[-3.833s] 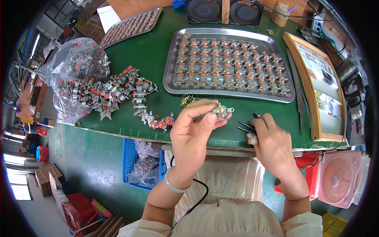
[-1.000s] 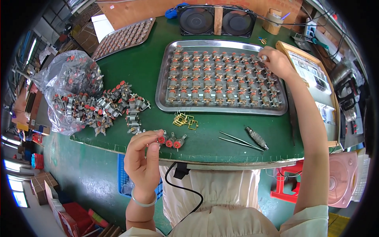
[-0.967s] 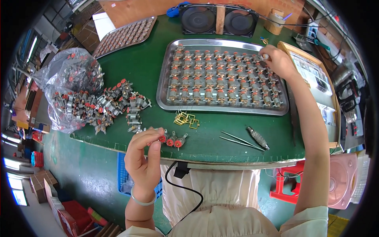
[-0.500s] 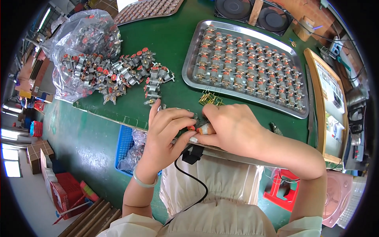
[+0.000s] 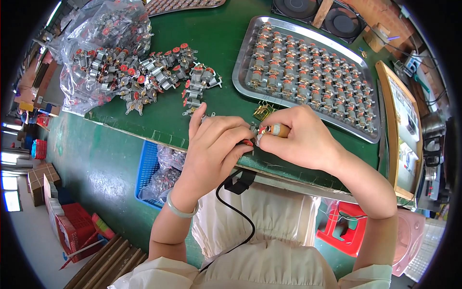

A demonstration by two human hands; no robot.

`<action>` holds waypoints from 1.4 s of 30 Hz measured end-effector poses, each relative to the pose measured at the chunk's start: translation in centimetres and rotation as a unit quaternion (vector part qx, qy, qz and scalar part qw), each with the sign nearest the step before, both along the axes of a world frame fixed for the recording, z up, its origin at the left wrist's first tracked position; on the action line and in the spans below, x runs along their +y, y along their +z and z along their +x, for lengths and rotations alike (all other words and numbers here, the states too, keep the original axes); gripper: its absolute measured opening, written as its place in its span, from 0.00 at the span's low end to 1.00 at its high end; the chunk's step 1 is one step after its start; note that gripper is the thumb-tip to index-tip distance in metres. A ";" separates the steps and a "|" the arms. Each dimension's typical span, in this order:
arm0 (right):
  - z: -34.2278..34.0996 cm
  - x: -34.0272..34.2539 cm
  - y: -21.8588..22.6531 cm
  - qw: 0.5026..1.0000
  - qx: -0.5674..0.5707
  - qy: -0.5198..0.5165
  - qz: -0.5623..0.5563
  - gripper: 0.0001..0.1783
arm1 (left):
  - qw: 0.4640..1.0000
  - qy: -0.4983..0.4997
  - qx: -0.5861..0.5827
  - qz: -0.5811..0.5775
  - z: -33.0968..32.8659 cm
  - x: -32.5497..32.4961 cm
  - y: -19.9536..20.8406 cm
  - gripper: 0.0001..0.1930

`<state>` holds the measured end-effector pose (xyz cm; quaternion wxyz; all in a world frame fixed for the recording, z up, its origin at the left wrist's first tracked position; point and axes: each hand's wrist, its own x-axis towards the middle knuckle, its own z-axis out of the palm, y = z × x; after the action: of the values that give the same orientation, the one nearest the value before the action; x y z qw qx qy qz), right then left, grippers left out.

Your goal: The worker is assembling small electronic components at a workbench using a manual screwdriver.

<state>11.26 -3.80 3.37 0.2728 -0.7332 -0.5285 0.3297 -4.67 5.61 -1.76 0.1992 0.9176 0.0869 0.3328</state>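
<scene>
My left hand [image 5: 214, 151], index finger raised, pinches a small metal part with a red disc [image 5: 247, 142] above the front edge of the green table. My right hand [image 5: 305, 137], taped at the fingertips, is closed close beside it; what its thumb and finger grip is mostly hidden. Just beyond the right fingers lies a small cluster of brass-coloured frames [image 5: 263, 111]. Farther left, a loose heap of grey metal parts with red discs [image 5: 154, 74] spills from a clear plastic bag [image 5: 77, 94]. A metal tray [image 5: 243, 86] holds rows of similar parts at the right.
Another filled tray [image 5: 185, 5] stands at the far edge. Two black round fans [image 5: 341, 23] and a wooden-framed board [image 5: 402, 125] border the table's right side. Below the front edge are a blue basket [image 5: 144, 173] with bagged parts and a red stool [image 5: 332, 231]. A black cable [image 5: 240, 214] crosses my lap.
My right hand has shifted up and slightly right, its fingers turning toward the left hand. The left hand has moved a little right and keeps its pinch. The whole view has shifted slightly.
</scene>
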 end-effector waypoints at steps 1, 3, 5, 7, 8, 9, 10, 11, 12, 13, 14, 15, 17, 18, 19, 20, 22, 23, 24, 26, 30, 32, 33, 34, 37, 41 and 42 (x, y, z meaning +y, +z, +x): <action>-0.1 -0.2 -0.2 0.999 0.013 -0.010 0.045 0.13 | 1.000 0.010 -0.004 0.001 0.0 0.0 -0.1 0.10; 0.0 -0.6 -0.1 0.995 0.027 -0.022 0.091 0.12 | 1.000 0.019 -0.009 0.003 0.0 0.0 0.0 0.10; 0.2 -1.1 0.2 0.989 0.016 -0.074 0.129 0.09 | 0.999 0.022 -0.021 -0.015 0.0 -0.1 0.0 0.10; 0.5 -1.4 -0.6 0.987 0.006 -0.047 0.153 0.08 | 1.000 0.025 -0.014 -0.006 0.3 -0.2 0.1 0.10; 0.7 -1.4 -0.8 0.984 -0.005 -0.019 0.178 0.08 | 1.000 0.028 -0.008 0.004 0.5 -0.1 0.1 0.10; 0.9 -1.6 -0.7 0.992 -0.006 0.004 0.128 0.11 | 1.000 0.028 -0.008 0.005 0.5 -0.1 0.1 0.10; 0.9 -1.7 -0.7 0.992 -0.006 0.003 0.129 0.11 | 1.000 0.028 -0.013 0.006 0.4 -0.1 -0.1 0.10; 0.7 -1.6 -0.8 0.989 -0.042 0.018 0.144 0.11 | 0.999 0.028 -0.017 0.007 0.4 -0.1 -0.2 0.10; 0.5 -1.6 -1.0 0.984 -0.077 0.033 0.158 0.12 | 0.999 0.028 -0.016 0.007 0.4 -0.1 -0.2 0.10; 0.3 -1.6 -1.0 0.980 -0.091 0.035 0.173 0.10 | 0.999 0.032 -0.017 0.006 0.4 -0.2 -0.2 0.10; 0.2 -1.7 -0.9 0.980 -0.092 0.034 0.175 0.10 | 0.999 0.036 -0.018 0.004 0.4 -0.2 -0.1 0.10; 0.1 -1.8 -0.7 0.978 -0.105 0.041 0.175 0.09 | 0.999 0.034 -0.019 0.005 0.5 -0.2 -0.1 0.10; -0.2 -1.9 -0.3 0.976 -0.116 0.053 0.177 0.08 | 0.999 0.038 -0.015 0.009 0.4 -0.3 -0.2 0.10; -0.3 -2.0 0.1 0.975 -0.119 0.072 0.173 0.08 | 0.999 0.039 -0.015 0.010 0.4 -0.3 -0.2 0.10; -0.4 -2.0 0.3 0.974 -0.122 0.090 0.168 0.08 | 0.999 0.040 -0.014 0.018 0.6 -0.3 -0.2 0.10; -0.4 -2.0 0.4 0.974 -0.123 0.090 0.168 0.08 | 0.999 0.041 -0.014 0.025 0.7 -0.4 -0.2 0.10; -0.4 -1.9 0.6 0.970 -0.112 0.099 0.189 0.09 | 0.999 0.044 -0.005 0.029 0.6 -0.4 -0.4 0.11; -0.2 -2.0 0.7 0.970 -0.113 0.097 0.190 0.09 | 0.998 0.047 0.004 0.032 0.5 -0.3 -0.4 0.12; 0.1 -2.1 0.8 0.976 -0.075 0.098 0.179 0.08 | 0.998 0.045 0.004 0.033 0.5 -0.5 -0.3 0.12; 0.4 -2.3 1.2 0.980 -0.035 0.102 0.168 0.08 | 0.995 0.086 -0.050 0.023 0.2 -1.1 0.0 0.15; 0.9 -2.8 1.4 0.981 0.088 0.004 0.173 0.08 | 0.992 0.069 -0.023 0.104 -1.3 -2.4 0.1 0.14; 1.2 -2.8 1.4 0.981 0.108 -0.018 0.162 0.09 | 0.991 0.070 0.067 0.094 -1.4 -2.9 0.3 0.14; 1.2 -2.8 1.1 0.980 0.106 -0.021 0.170 0.11 | 0.991 0.070 0.067 0.094 -1.5 -3.0 0.3 0.14; 1.1 -2.9 0.9 0.979 0.107 -0.021 0.170 0.11 | 0.989 0.071 0.072 0.106 -1.8 -3.2 0.2 0.14; 0.9 -3.1 0.9 0.978 0.121 -0.036 0.167 0.11 | 0.986 0.073 0.068 0.134 -2.3 -3.3 0.0 0.14; 0.8 -3.4 1.2 0.978 0.132 -0.042 0.156 0.11 | 0.983 0.073 0.008 0.171 -3.0 -2.5 -1.2 0.16; 0.8 -3.5 1.2 0.979 0.123 -0.041 0.157 0.10 | 0.982 0.073 0.009 0.172 -3.5 -2.2 -1.8 0.16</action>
<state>12.07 -7.32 4.57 0.4609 -0.6558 -0.5056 0.3192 -8.16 3.39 -3.53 0.0126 0.9322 0.0971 0.3486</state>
